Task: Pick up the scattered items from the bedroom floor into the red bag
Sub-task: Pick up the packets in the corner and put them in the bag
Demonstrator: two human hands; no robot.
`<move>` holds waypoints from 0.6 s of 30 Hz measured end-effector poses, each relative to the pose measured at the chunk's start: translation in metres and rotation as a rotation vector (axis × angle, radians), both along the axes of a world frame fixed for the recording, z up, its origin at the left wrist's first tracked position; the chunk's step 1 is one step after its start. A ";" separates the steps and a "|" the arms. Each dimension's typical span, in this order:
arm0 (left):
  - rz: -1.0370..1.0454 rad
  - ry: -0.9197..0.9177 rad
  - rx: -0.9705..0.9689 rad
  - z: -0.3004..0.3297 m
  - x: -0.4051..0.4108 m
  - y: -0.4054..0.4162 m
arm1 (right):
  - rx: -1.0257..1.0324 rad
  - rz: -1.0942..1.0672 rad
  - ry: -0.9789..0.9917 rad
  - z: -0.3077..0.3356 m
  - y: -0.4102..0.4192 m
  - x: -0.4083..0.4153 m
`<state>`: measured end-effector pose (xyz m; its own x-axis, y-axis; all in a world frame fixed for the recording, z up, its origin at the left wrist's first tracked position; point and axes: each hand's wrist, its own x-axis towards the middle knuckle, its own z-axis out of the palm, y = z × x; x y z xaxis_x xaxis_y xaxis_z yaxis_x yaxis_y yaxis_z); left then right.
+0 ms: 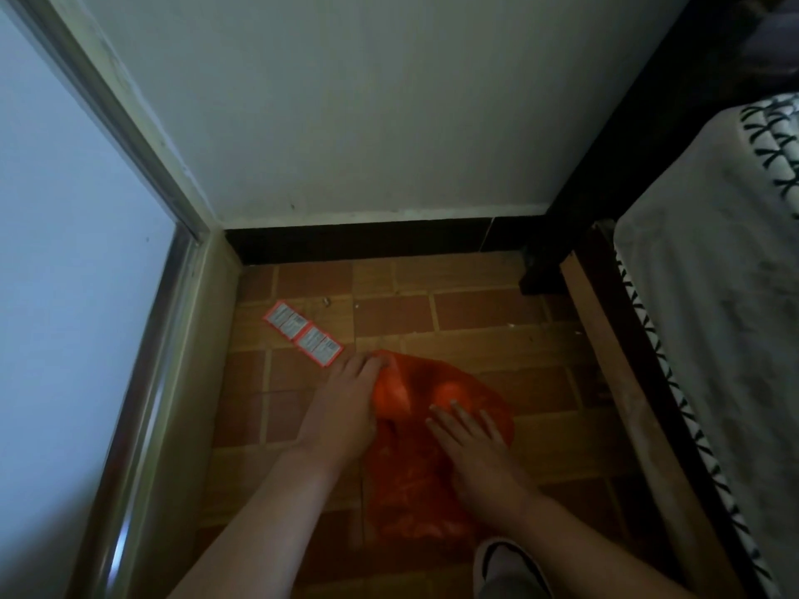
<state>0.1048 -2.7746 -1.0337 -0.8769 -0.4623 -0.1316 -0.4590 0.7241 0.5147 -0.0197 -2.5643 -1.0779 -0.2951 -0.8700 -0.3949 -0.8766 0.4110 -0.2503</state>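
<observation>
Nearest the camera, a light slipper with a dark rim (508,566) shows at the bottom edge on the brown brick-patterned tile floor (475,313). Just beyond it lies the thin red plastic bag (415,482), crumpled flat on the tiles between the two forearms. The right hand (473,451) rests on the bag's right part with its fingers straight and spread. The left hand (346,408) is at the bag's upper left, its fingers curled round a raised fold of the plastic near the mouth. The bag is translucent and wrinkled; whether anything is inside cannot be told.

Just past the left hand's fingertips, near but apart, a joined pair of flat red-bordered sachets with white printed labels (302,332) lies on the floor. To the right stands a dark wooden bed frame (605,330) under a white patterned sheet (709,296).
</observation>
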 end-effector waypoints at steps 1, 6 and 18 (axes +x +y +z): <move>-0.033 -0.053 -0.020 -0.001 0.000 -0.001 | 0.035 -0.016 0.010 -0.007 0.003 -0.006; -0.096 -0.342 -0.047 -0.003 -0.002 0.005 | 0.092 -0.015 0.111 -0.038 0.018 -0.047; -0.180 -0.446 -0.123 -0.025 0.015 0.000 | -0.291 -0.060 -0.060 0.006 0.005 -0.037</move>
<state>0.1195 -2.7743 -1.0586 -0.8151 -0.3442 -0.4660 -0.4771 0.8551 0.2029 -0.0571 -2.5596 -1.0722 -0.3335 -0.9308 -0.1495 -0.8329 0.3652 -0.4157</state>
